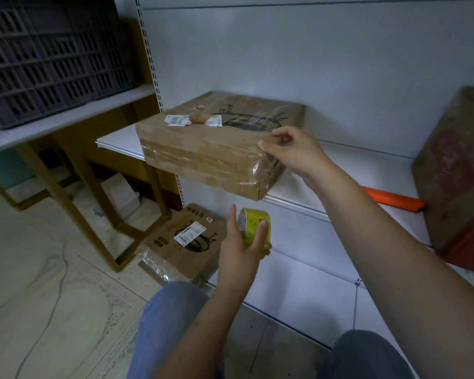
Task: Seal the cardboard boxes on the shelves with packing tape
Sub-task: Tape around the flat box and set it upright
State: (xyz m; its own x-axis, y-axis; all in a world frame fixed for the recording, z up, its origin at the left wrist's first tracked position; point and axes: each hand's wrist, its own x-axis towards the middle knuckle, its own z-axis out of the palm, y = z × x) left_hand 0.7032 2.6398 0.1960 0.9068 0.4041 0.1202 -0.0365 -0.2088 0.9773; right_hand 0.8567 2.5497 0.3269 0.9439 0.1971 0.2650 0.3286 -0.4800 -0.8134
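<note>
**Tape roll in one hand, box corner under the other**

While the left hand [241, 242] grips a yellow-green roll of packing tape [255, 228] below the shelf edge, thumb raised on one side and fingers wrapped over the roll's rim, the right hand [290, 149] reaches up to the flat cardboard box [203, 149] on the white shelf [340, 165]. Its thumb and curled fingers are at the box's near right top corner, touching the clear tape there; whether they pinch a loose tape end cannot be told.

The box lies flat on the shelf, turned at an angle, with its near corner jutting past the shelf's front edge. Shiny clear tape wraps its front face and right end. On its top are a dark printed drawing, two white labels [178, 120] and a small crumpled wad of brownish tape between them.

Further right on the same shelf stands a taller brown box with red print [454, 170], and an orange tool [391, 199] lies just beside its foot. On the tiled floor under the shelf rests another flat box [181, 242] with a white label, clear film bunched at its near end. To the left, a dark slatted crate [49, 56] sits on a bench with yellow-brown legs [71, 170]. Blue-jeaned knees show at the bottom.
</note>
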